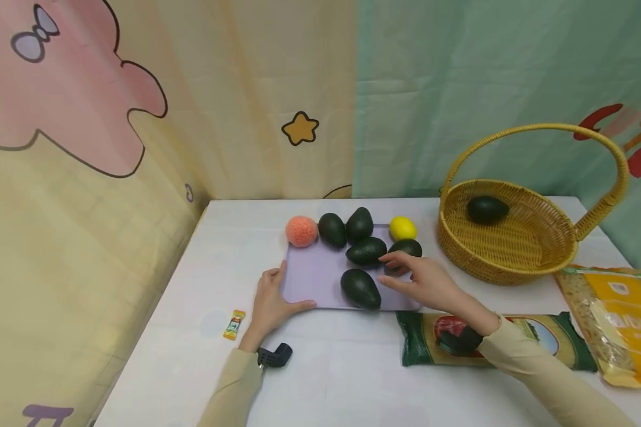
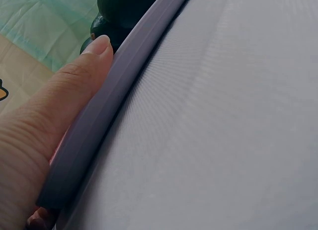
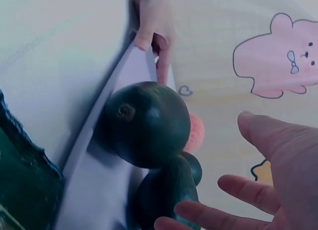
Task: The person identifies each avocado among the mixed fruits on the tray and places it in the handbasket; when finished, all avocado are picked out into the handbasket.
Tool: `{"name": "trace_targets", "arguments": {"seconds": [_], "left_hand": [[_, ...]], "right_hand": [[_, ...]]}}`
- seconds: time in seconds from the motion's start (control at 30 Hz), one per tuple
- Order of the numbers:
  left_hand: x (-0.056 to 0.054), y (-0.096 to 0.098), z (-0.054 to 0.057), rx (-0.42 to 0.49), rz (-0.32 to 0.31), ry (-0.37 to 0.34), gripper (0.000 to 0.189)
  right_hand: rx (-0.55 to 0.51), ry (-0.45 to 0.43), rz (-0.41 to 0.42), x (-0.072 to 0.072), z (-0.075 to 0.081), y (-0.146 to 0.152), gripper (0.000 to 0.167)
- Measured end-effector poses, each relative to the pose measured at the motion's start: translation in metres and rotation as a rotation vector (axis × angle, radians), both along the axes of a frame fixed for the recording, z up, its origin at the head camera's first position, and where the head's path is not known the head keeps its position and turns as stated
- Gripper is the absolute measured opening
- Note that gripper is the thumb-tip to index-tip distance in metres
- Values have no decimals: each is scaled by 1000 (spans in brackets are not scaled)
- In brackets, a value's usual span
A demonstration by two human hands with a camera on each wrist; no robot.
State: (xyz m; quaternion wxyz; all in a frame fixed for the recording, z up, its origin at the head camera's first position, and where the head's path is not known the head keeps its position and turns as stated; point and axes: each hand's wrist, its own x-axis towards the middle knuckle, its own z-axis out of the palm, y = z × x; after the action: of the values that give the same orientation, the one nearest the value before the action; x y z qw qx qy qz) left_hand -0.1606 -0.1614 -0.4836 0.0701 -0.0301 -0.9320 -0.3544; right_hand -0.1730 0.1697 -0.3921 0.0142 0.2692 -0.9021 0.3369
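Observation:
In the head view a pale lilac tray carries several dark green avocados, a yellow lemon and a bumpy coral-pink ball. My left hand holds the tray's near left corner, its thumb lying against the front rim in the left wrist view. Above the tray's right part hovers my right hand, fingers spread and apart, with nothing held. Its fingertips are close to the avocado at the right; whether they touch it I cannot tell. Another avocado lies in the wicker basket.
The yellow wicker basket, with a tall arched handle, stands at the back right. A green-ended long package lies under my right forearm, beside a yellow and clear food bag. A small wrapped sachet is left of my left wrist.

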Motion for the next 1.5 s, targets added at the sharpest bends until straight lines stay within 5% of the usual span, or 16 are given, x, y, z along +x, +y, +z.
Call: {"name": "trace_targets", "arguments": {"seconds": [0.47,1.5], "left_hand": [[1,2,2,13,-3,-3,120],[2,0,3,4,-10,-7,119]], "right_hand": [[103,-129,-10,1,-18,-31,66],[19,-127,-7,-3,-37,-44,56]]}}
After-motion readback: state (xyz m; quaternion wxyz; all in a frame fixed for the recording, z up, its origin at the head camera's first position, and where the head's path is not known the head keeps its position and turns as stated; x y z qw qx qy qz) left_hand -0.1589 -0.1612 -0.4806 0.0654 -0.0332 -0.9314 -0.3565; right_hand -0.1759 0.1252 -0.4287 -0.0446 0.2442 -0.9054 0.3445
